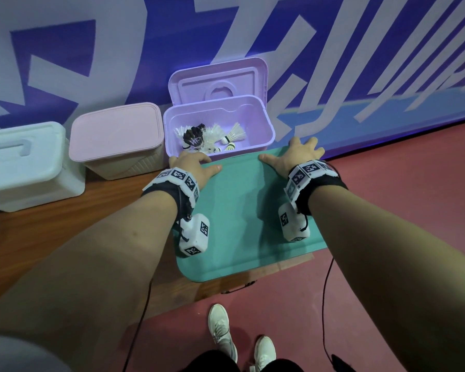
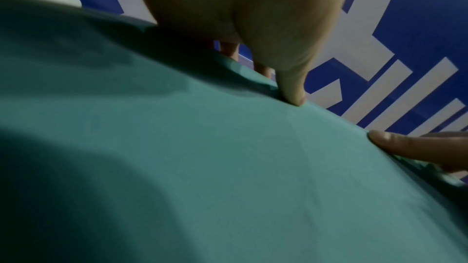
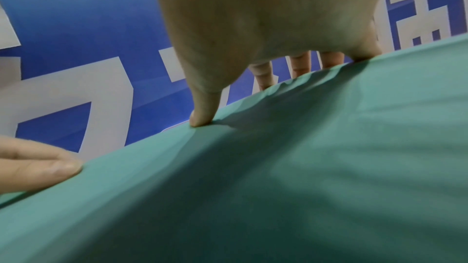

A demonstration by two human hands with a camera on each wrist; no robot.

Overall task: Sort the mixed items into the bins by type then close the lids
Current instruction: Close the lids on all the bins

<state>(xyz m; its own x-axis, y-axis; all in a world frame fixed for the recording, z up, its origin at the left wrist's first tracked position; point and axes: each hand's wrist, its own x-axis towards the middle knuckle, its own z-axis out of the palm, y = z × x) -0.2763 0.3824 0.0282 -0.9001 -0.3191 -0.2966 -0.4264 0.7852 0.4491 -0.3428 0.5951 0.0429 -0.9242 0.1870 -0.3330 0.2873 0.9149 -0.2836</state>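
A teal tray [image 1: 242, 210] lies across the wooden table's corner in front of me, with nothing on it. My left hand [image 1: 196, 163] grips its far left edge, thumb on top and fingers curled over the rim. My right hand [image 1: 293, 157] holds the far right edge the same way. In the left wrist view the left hand [image 2: 253, 27] has its thumb on the tray [image 2: 228, 167]. The right wrist view shows the right hand [image 3: 266, 27] on the tray [image 3: 303, 167]. Just beyond stands the open purple bin [image 1: 269, 122] holding several shuttlecocks [image 1: 210, 135], its lid [image 1: 220, 81] upright behind it.
A pink bin [image 1: 116, 130] and a white bin [image 1: 24, 157] stand to the left, both with lids down. A blue and white banner wall rises right behind the bins. The wooden table [image 1: 38, 237] ends under the tray; red floor and my shoes lie below.
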